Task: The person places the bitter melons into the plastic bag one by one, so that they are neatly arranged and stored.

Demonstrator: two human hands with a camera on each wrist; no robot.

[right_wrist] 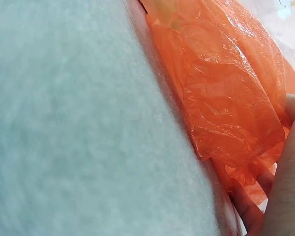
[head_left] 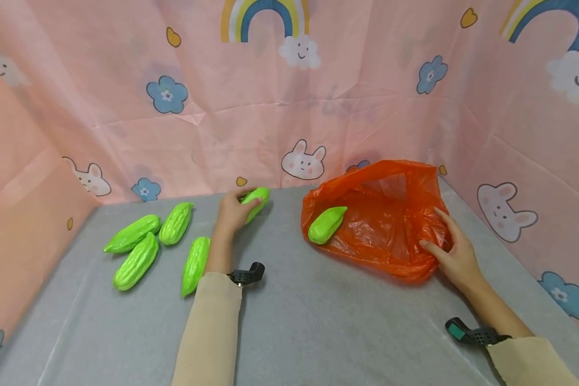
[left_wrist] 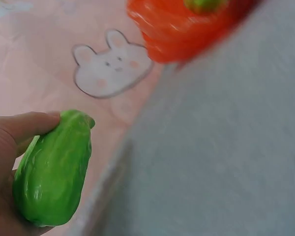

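1. While the right hand (head_left: 458, 260), fingers bent, grips the red plastic bag (head_left: 405, 265), one bitter melon (head_left: 326, 226) lies inside it.
2. Left of the bag, the left hand (head_left: 232, 213) has fingers curled round a second bitter melon (head_left: 258, 199).
3. Farther left lie four others (head_left: 136, 261).

The head view looks forward and down; both wrist views (much closer) share its orange bag (head_left: 378, 222).

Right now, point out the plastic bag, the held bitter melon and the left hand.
Plastic bag (head_left: 378, 219), head view, visible middle.
Held bitter melon (left_wrist: 55, 169), left wrist view, glossy middle.
Left hand (head_left: 231, 213), head view, back.
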